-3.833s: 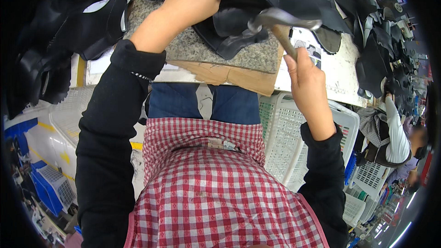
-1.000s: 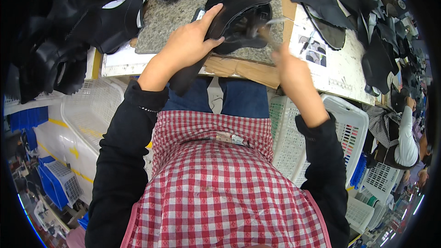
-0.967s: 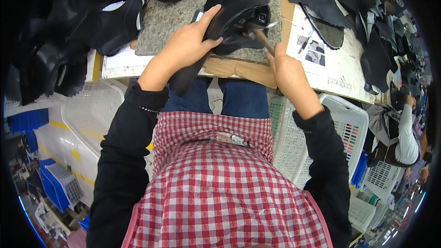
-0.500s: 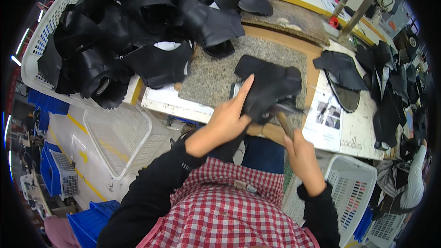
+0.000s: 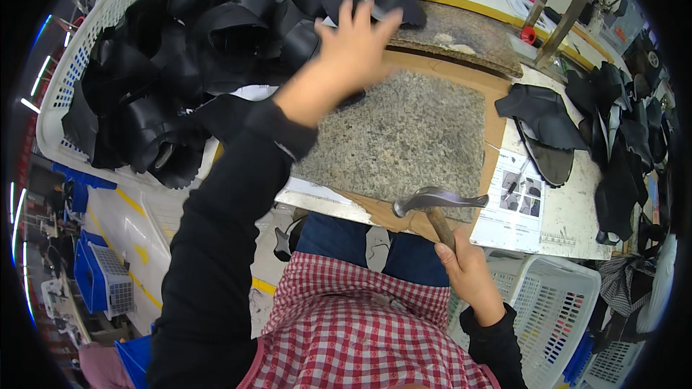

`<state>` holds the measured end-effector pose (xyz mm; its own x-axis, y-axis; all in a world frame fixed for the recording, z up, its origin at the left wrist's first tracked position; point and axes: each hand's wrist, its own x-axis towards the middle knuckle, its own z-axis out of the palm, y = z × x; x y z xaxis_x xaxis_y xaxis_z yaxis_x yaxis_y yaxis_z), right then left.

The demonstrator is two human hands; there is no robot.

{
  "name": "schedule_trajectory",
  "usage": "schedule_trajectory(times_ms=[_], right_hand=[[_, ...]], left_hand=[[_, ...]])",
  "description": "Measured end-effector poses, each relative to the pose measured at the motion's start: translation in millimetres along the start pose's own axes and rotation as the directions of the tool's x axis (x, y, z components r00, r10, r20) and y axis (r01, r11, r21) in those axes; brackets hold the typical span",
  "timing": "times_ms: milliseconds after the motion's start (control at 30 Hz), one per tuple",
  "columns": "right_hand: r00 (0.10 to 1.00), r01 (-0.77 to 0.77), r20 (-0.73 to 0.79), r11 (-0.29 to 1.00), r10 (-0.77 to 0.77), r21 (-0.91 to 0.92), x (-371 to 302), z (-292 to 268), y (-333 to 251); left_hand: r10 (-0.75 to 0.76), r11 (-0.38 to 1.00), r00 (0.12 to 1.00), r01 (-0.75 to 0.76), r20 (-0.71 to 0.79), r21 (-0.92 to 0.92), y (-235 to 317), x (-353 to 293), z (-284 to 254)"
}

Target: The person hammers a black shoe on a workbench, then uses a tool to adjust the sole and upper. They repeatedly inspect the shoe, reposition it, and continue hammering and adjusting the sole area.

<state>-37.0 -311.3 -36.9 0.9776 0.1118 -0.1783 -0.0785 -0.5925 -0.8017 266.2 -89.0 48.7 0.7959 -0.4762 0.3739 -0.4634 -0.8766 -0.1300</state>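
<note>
My left hand point(image 5: 357, 47) reaches out over the far left part of the grey stone slab point(image 5: 411, 133), fingers spread and slightly blurred, with nothing in it. Just beyond its fingertips lie black leather shoe uppers point(image 5: 386, 0) in a heap. My right hand point(image 5: 468, 266) is closed around the wooden handle of a hammer point(image 5: 440, 202). The hammer's metal head, with one rounded face and a thin curved end, hovers over the slab's near edge. No shoe upper rests on the middle of the slab.
A white plastic basket point(image 5: 54, 104) heaped with black uppers stands at the left. On the right lie a black upper point(image 5: 544, 119), a printed sheet point(image 5: 512, 205) and more black pieces point(image 5: 616, 166). A second white basket point(image 5: 551, 302) sits below the table. Metal posts point(image 5: 569, 14) rise behind.
The black upper under my left hand has left the slab. My left hand has let go and moved up and away, fingers now spread. My right hand has lowered slightly, still gripping the hammer.
</note>
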Motion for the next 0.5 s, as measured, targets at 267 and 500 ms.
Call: schedule_trajectory(times_ms=[267,500], right_hand=[[1.000,0.024,-0.012,0.993,-0.026,-0.117,-24.2,-16.5,5.3],[0.940,0.161,-0.261,0.960,-0.221,-0.230,-3.0,-11.0,6.8]], left_hand=[[-0.169,0.984,0.931,0.140,-0.323,-0.110,-83.2,-33.7,20.4],[0.226,0.874,0.897,-0.359,-0.380,-0.327,-10.5,-113.0,0.3]])
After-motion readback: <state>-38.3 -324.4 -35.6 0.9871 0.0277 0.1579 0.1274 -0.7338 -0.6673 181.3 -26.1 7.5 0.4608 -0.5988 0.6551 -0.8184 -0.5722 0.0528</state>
